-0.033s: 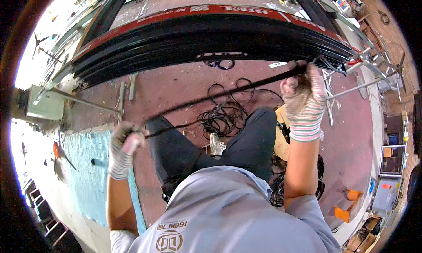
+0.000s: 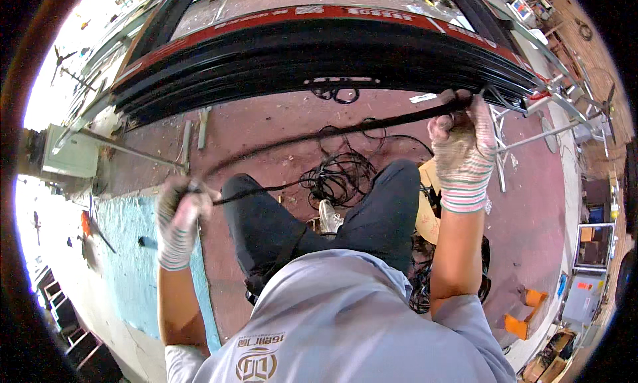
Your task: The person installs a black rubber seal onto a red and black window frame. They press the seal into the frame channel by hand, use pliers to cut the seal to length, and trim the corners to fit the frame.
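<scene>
A long black rubber strip (image 2: 362,126) stretches between my two gloved hands in front of my knees. My right hand (image 2: 463,147) is closed on its upper end, raised close to the black frame bars. My left hand (image 2: 178,217), lower and farther left, has its fingers closed around the strip, somewhat blurred. From the left hand another run of strip leads back toward a tangled black coil (image 2: 342,177) on the floor beyond my knees. Loose loops lie around the coil.
Long black frame bars (image 2: 319,57) with a red band lie across the far side on metal stands. A blue-green sheet (image 2: 126,263) lies at left. An orange bracket (image 2: 525,313) and another dark coil (image 2: 419,290) are at right on the reddish floor.
My left hand has shifted slightly left, and the strip beside it bows and blurs more. My right hand has moved slightly right, still holding its end.
</scene>
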Tool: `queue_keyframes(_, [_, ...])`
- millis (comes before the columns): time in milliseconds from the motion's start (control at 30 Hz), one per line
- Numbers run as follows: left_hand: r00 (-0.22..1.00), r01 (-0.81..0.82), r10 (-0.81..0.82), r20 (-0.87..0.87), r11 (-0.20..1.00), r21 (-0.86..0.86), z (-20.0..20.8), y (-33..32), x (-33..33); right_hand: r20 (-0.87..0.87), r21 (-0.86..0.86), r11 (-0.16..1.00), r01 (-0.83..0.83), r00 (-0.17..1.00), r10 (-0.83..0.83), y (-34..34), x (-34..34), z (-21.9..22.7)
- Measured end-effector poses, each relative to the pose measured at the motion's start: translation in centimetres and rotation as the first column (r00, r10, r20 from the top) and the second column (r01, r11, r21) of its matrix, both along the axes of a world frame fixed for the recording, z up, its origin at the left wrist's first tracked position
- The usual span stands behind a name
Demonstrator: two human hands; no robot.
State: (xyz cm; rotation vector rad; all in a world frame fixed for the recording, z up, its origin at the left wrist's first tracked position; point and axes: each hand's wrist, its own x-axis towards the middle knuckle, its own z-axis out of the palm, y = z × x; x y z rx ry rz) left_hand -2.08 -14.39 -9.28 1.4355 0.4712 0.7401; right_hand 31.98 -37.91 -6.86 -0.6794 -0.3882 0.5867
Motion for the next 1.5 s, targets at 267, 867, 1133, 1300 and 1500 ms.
queue_keyframes(267, [0.892, 0.245, -0.177, 0.416, 0.963, -0.116, 8.3, -5.0, 6.0, 0.81, -0.447, 0.892, -0.064, 0.396, 0.434, 8.4, -13.7, -9.7])
queue_keyframes(867, [0.982, -0.057, -0.062, 0.176, 0.798, 0.6, 15.7, 4.2, 5.3, 0.823, -0.489, 0.864, 0.122, 0.393, 0.41, 8.3, -8.2, -2.8])
queue_keyframes(1133, [0.934, -0.146, 0.28, -0.222, 0.866, 0.478, 19.1, 4.6, 6.4, 0.876, -0.469, 0.88, 0.068, 0.16, 0.455, 8.7, -12.5, -7.3])
queue_keyframes(1300, [0.873, -0.082, 0.331, -0.358, 0.824, 0.561, 19.7, 5.4, 3.8, 0.712, -0.696, 0.694, 0.186, 0.309, 0.631, 6.1, -13.1, -14.1])
queue_keyframes(1500, [0.955, 0.076, 0.162, -0.249, 0.676, 0.733, 19.2, 10.3, 1.9, 0.753, -0.641, 0.72, 0.265, 0.399, 0.523, 3.8, -11.0, -15.9])
